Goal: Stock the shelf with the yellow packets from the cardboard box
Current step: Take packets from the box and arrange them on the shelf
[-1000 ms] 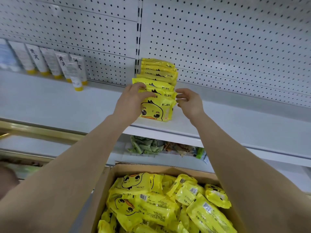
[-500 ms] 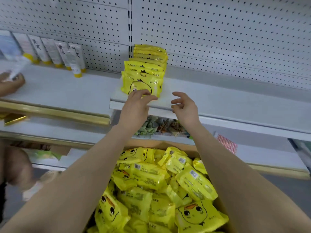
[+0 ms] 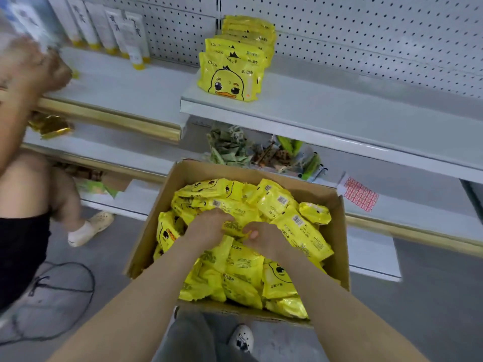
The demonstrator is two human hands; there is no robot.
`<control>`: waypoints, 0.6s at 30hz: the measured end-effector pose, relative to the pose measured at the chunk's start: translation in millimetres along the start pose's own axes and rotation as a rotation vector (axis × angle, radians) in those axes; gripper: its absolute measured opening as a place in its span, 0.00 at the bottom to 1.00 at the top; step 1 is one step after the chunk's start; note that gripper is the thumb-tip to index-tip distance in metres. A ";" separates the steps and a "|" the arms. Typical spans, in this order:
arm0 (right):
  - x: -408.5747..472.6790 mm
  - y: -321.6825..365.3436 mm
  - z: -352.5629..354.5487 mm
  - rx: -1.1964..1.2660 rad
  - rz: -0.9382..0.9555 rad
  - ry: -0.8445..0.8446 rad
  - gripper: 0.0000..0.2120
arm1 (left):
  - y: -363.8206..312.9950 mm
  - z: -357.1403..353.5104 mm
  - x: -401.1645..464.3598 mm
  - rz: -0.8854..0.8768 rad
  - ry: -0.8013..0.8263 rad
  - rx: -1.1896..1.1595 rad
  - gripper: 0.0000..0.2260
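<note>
Both my left hand (image 3: 209, 227) and right hand (image 3: 264, 237) clutch one yellow packet (image 3: 235, 227) in the cardboard box (image 3: 156, 223); stocked row (image 3: 235, 61) at twelve o'clock.

Fingertips of left hand (image 3: 209, 226) and right hand (image 3: 264, 237) buried among yellow packets (image 3: 243, 267); grip undetermined. Second person (image 3: 23, 158) at left blurred, cropped. White tubes (image 3: 109, 27) cut by top edge.

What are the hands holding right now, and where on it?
Both the left hand and right hand are closing on one yellow packet in the cardboard box, gripping its opposite ends.
</note>
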State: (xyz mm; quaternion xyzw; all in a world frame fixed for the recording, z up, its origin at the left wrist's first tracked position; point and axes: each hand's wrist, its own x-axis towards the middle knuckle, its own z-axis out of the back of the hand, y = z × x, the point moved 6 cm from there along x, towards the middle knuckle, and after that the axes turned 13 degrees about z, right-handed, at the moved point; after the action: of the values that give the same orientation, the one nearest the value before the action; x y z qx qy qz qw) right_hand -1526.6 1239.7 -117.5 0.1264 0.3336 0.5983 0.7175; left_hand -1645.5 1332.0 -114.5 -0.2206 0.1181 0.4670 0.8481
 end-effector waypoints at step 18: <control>-11.4 -28.2 35.8 -0.010 -0.079 -0.153 0.12 | -0.5 19.8 -19.2 0.042 -0.295 -0.274 0.10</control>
State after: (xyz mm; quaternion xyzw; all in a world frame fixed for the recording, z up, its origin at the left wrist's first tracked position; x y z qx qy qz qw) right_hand -1482.9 1229.6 -103.5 0.1549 0.2797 0.5599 0.7644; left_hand -1655.5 1327.2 -89.3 -0.2607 -0.0678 0.5234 0.8084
